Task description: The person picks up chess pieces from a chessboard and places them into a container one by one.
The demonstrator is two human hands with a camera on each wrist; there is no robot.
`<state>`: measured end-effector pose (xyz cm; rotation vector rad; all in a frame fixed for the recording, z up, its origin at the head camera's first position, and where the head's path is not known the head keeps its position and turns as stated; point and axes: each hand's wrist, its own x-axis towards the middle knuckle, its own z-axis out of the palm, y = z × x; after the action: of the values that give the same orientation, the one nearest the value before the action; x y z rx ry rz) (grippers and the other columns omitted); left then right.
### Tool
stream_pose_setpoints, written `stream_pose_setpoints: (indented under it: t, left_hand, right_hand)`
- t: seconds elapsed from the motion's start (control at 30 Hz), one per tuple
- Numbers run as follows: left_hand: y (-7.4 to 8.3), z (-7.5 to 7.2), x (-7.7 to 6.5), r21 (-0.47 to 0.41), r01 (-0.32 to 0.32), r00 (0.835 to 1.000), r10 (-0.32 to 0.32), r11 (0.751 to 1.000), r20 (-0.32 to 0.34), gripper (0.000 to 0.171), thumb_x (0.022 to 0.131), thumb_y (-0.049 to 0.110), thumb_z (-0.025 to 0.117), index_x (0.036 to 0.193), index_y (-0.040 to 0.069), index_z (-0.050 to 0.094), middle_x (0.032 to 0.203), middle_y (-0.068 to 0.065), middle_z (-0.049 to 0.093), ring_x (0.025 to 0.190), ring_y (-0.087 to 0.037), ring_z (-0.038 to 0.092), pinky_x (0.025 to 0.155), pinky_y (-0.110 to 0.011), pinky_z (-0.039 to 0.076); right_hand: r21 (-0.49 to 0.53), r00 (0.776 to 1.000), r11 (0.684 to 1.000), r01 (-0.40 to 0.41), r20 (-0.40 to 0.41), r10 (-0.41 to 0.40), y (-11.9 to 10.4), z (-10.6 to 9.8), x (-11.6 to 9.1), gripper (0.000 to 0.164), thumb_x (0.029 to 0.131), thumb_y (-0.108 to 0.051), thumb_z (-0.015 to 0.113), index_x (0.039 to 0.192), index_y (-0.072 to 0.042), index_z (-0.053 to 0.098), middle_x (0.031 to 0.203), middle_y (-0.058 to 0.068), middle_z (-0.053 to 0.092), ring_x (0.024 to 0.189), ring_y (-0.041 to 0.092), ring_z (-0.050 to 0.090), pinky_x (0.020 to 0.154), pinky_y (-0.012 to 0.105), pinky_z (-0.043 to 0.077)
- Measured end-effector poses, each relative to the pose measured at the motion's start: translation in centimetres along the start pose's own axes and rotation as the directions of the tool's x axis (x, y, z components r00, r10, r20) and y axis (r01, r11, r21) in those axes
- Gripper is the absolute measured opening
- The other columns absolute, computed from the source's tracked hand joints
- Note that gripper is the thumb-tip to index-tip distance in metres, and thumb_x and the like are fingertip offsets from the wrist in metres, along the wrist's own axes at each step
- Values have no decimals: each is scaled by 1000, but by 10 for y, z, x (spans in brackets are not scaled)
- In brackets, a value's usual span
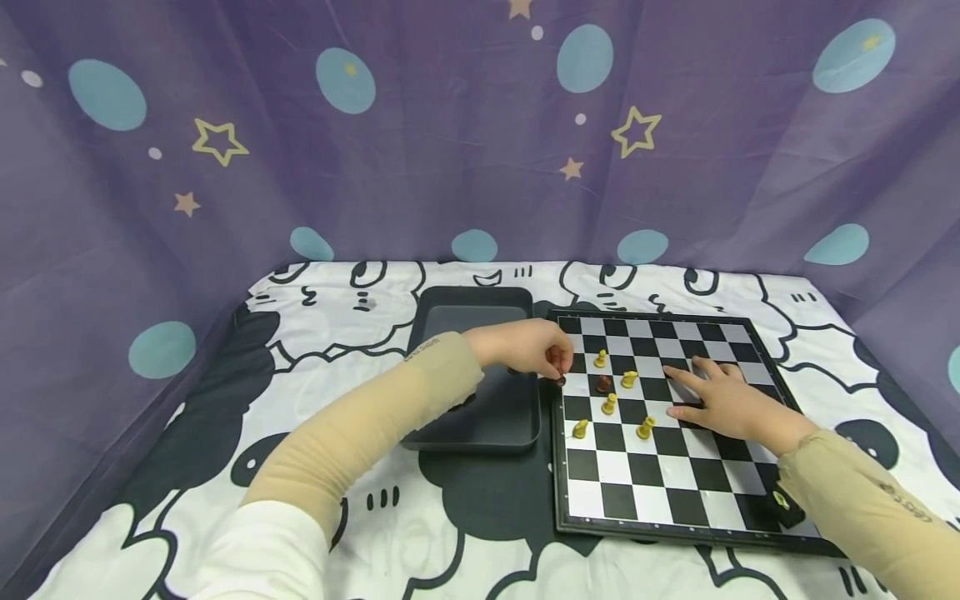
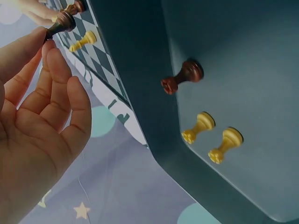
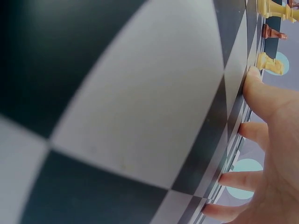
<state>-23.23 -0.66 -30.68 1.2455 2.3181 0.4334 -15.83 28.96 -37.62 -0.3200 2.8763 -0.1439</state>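
My left hand (image 1: 525, 346) pinches a dark brown chess piece (image 2: 61, 24) between thumb and fingertips, over the left edge of the chessboard (image 1: 678, 475). The piece's wide round base faces upward in the left wrist view. With fingers spread, my right hand (image 1: 723, 400) rests its fingertips on the right half of the board. Near its thumb in the right wrist view stands a yellow knight (image 3: 270, 64). Several yellow pieces, among them a yellow chess piece (image 1: 647, 427), stand on the left half of the board around a brown chess piece (image 1: 603, 383).
Left of the board lies a dark grey tray (image 1: 472, 439). Inside it are a brown chess piece (image 2: 184, 77) and yellow pieces, including a yellow chess piece (image 2: 226, 145). A small black object (image 1: 783, 504) sits at the board's front right corner, beside my right sleeve. A purple curtain (image 1: 465, 150) hangs behind.
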Motion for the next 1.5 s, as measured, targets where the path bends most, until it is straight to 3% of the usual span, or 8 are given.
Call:
stream_pose_setpoints:
  t: [0.27, 0.67, 0.9, 1.17, 1.5]
  left_hand:
    - [-10, -7, -10, -46, 21, 999, -22, 999, -27, 6, 89, 4, 63, 87, 10, 63, 84, -1, 64, 72, -10, 54, 63, -21, 45]
    - [-30, -17, -35, -16, 59, 994, -61, 998, -94, 5, 88, 4, 64, 88, 8, 66, 87, -4, 65, 77, -13, 57, 71, -25, 47]
    - [-41, -18, -45, -18, 108, 989, -110, 994, -95, 5, 88, 6, 66, 87, 10, 64, 86, -4, 63, 76, -14, 55, 70, -28, 46]
    - [-52, -12, -48, -20, 153, 986, -154, 988, -64, 5, 87, 3, 66, 86, 7, 64, 84, -3, 62, 74, -13, 53, 68, -25, 45]
    - [-65, -3, -40, 27, 189, 981, -188, 982, -42, 7, 84, -1, 67, 82, 5, 64, 76, -1, 57, 69, -10, 48, 64, -21, 40]
  right_hand:
    - [-2, 1000, 1000, 0, -1, 0, 0, -1, 1, 79, 84, -65, 52, 142, -13, 41, 139, 37, 27, 120, 66, 26, 85, 73, 35]
    - [-1, 1000, 1000, 2, -3, -2, 0, 0, 0, 79, 84, -65, 52, 141, -12, 42, 139, 37, 28, 119, 66, 27, 85, 73, 35]
    - [15, 1000, 1000, -4, 4, 4, 0, 1, -2, 79, 84, -65, 52, 141, -12, 42, 139, 37, 28, 119, 66, 27, 82, 74, 35]
    - [21, 1000, 1000, -1, 4, 1, 0, 2, -2, 81, 84, -67, 50, 142, -12, 41, 140, 37, 28, 119, 66, 26, 83, 74, 34]
    - [13, 1000, 1000, 6, -5, -6, -1, 1, -2, 79, 84, -66, 50, 142, -12, 41, 140, 37, 28, 119, 66, 27, 82, 74, 35]
